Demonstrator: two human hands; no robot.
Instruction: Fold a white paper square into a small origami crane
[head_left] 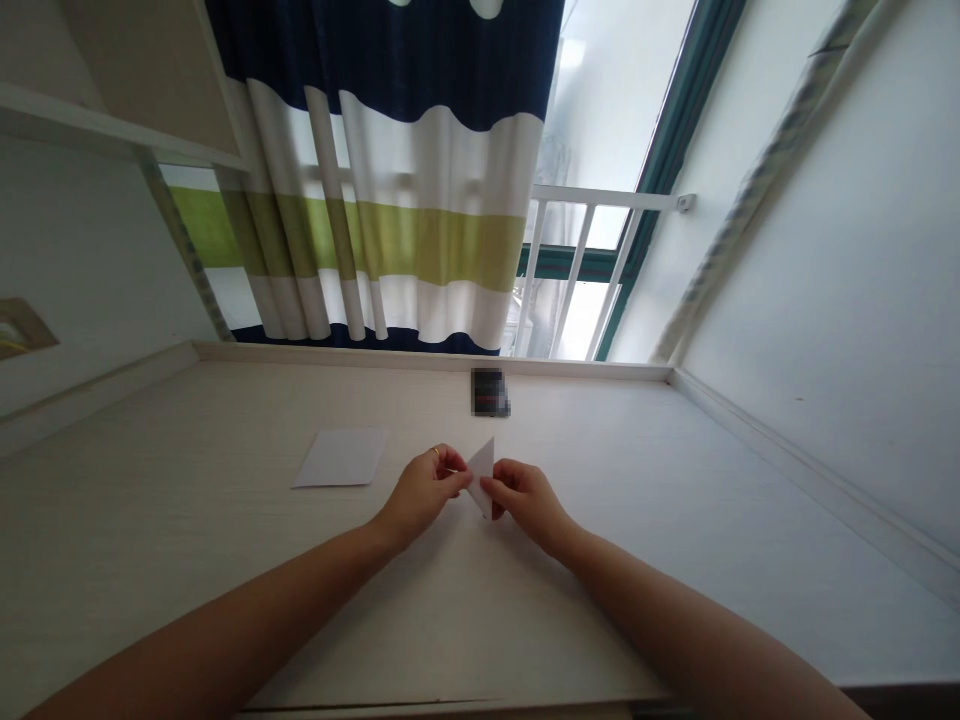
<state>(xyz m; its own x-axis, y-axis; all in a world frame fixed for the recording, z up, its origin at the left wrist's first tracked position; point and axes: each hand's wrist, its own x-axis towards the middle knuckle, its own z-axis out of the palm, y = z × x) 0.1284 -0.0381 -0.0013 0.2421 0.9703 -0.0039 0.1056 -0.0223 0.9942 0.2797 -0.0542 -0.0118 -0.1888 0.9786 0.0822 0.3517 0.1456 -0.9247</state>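
Over a pale desk (247,590), a white paper triangle (483,466) points away, long edge near-to-far, left hand (424,488) and right hand (526,495) pinching its sides.

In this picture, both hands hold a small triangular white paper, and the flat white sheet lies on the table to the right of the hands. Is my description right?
Not quite: in the head view, the flat white sheet lies on the table to the left of both hands. The left hand and right hand do hold the small triangular white paper.
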